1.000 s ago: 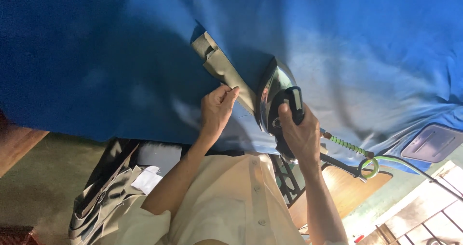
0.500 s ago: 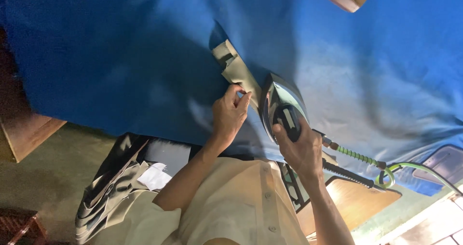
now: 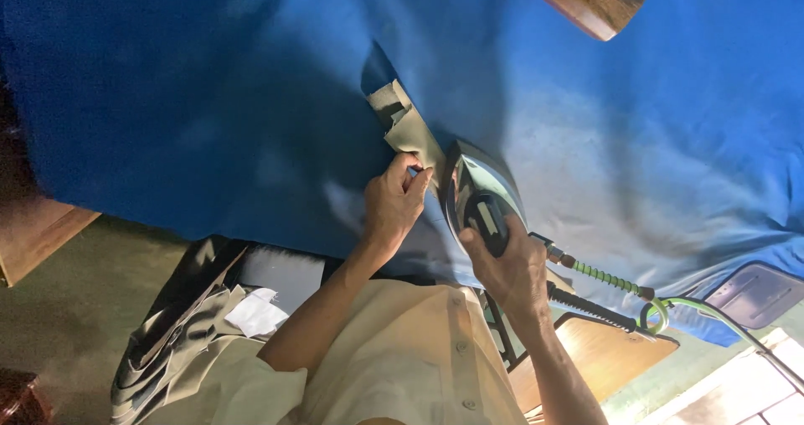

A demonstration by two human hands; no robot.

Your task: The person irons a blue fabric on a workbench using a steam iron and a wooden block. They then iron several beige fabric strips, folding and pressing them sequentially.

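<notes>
The olive fabric strip lies on the blue cloth that covers my work surface, running down toward me. My left hand pinches its near end, fingers curled over the edge. Just beside it, my right hand is wrapped tight around the black handle of the iron, whose nose sits on the strip. A green-wrapped cord trails off to my right. Folded olive garments hang below the table edge.

The person wears a cream button-front shirt with short sleeves.
</notes>
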